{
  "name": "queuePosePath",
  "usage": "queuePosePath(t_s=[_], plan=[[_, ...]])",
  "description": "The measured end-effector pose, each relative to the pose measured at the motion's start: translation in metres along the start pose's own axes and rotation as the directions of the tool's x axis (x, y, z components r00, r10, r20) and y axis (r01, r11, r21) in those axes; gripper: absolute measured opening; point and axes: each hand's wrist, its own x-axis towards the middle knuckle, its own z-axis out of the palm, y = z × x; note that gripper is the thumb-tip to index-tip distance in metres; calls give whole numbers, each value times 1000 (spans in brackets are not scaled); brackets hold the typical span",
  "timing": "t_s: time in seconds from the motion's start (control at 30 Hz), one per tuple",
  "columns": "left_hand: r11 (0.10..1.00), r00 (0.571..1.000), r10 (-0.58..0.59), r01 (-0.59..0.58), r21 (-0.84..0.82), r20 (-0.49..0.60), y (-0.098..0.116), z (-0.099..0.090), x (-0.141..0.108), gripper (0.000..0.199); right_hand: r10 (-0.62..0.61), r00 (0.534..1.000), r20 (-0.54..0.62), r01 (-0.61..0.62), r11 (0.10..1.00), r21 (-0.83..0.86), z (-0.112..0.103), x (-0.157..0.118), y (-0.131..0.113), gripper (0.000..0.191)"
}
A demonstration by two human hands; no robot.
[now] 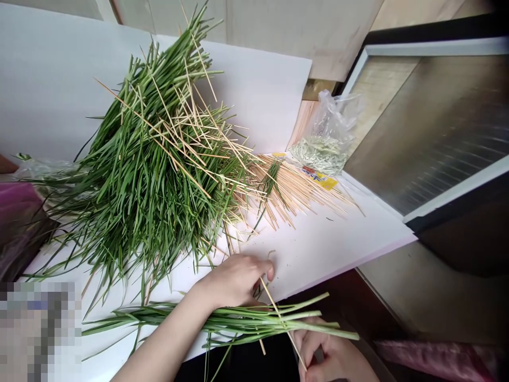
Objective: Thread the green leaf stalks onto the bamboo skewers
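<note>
Several green chive stalks (pixel 238 320) lie sideways near the table's front edge, their pale ends to the right. A thin wooden skewer (pixel 277 310) crosses over them at a slant. My left hand (pixel 240 278) is above the stalks, its fingers curled at the skewer's upper end. At the pale ends, my right hand (pixel 330 350) pinches the skewer's lower end, with its fingers against the stalks. A large heap of chives (pixel 147 180) fills the left of the table, with loose skewers (pixel 186 143) scattered on top.
A pile of skewers (pixel 294 188) lies right of the heap, a small chive bunch (pixel 271 178) on it. Behind it stands a clear plastic bag (pixel 328 143) of pale green strips. A framed glass panel (pixel 433 127) is at the right. Purple cloth (pixel 19 212) shows at the far left.
</note>
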Motion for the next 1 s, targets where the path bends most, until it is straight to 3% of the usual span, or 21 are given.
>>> queuePosePath(t_s=[0.23,0.43,0.53,0.67,0.83,1.0], plan=[[998,1000,0,1,61,-23,4,-5,-4,3,20,999,-27,-18,997,75,2,7,-12,29],[999,996,-51,50,-12,-70,3,-9,-4,8,9,998,-65,-3,996,89,3,10,-11,25],[980,978,-138,113,-162,-155,-3,-12,-5,12,-15,995,-97,25,994,103,2,10,-9,28],[900,911,-260,109,-423,-319,-12,-17,-5,19,-24,992,-122,34,996,77,2,10,-7,32],[808,749,-393,4,-589,-534,-16,-21,-3,13,-23,992,-121,33,997,74,4,11,-10,44],[799,699,-425,-8,-601,-575,-22,-14,2,17,129,984,-119,-106,977,182,5,13,-14,52]])
